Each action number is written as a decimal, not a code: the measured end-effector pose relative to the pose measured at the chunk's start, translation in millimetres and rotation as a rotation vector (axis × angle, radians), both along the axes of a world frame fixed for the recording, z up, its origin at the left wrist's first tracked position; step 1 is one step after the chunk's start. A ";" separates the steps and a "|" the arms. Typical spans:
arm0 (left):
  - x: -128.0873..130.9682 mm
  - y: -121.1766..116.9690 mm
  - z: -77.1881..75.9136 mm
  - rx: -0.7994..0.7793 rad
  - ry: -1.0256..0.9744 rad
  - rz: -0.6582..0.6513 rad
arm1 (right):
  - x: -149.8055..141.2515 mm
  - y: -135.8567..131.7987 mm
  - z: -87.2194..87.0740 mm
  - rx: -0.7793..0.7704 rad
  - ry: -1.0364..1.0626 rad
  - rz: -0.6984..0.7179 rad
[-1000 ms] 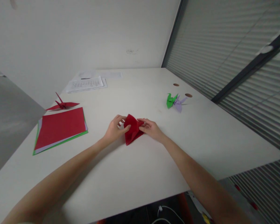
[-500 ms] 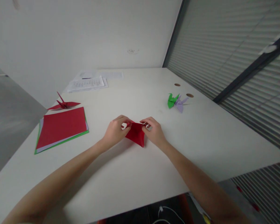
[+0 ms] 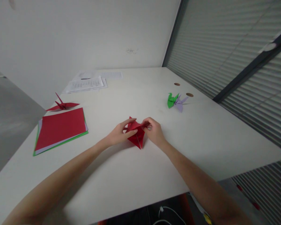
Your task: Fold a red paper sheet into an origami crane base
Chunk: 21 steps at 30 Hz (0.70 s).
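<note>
A partly folded piece of red origami paper (image 3: 137,137) is between my two hands, just above or on the white table. My left hand (image 3: 121,132) grips its left side, thumb across the front and fingers behind the upper edge. On the right, my right hand (image 3: 153,128) pinches the paper's upper right edge between thumb and curled fingers. The lower part narrows to split points that face me, with a slit running up the middle. The fingertips behind the paper are partly hidden.
At left lies a stack of red, lilac and green paper sheets (image 3: 62,128), with a red paper crane (image 3: 63,106) just beyond. Printed sheets (image 3: 86,84) lie farther back. A green crane (image 3: 172,100) and a lilac crane (image 3: 179,104) stand at right near two table holes.
The red paper has turned and been refolded between the hands; its lower points now face me. My left fingers have straightened along it, while the right hand keeps pinching its edge.
</note>
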<state>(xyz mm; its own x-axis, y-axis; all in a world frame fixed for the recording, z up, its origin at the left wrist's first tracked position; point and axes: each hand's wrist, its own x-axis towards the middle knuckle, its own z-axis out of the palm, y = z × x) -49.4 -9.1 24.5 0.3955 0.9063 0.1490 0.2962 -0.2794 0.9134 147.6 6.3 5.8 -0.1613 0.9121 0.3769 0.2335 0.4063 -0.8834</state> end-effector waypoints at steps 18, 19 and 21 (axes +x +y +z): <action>-12.7 7.8 -18.6 0.169 -0.095 0.211 | 16.4 22.8 -3.2 -0.282 0.407 0.012; -12.0 7.9 -19.3 0.088 -0.165 0.194 | 16.5 23.5 -3.6 -0.284 0.422 -0.001; -8.3 6.7 -18.4 -0.077 -0.302 0.113 | 16.6 23.7 -3.0 -0.280 0.426 -0.017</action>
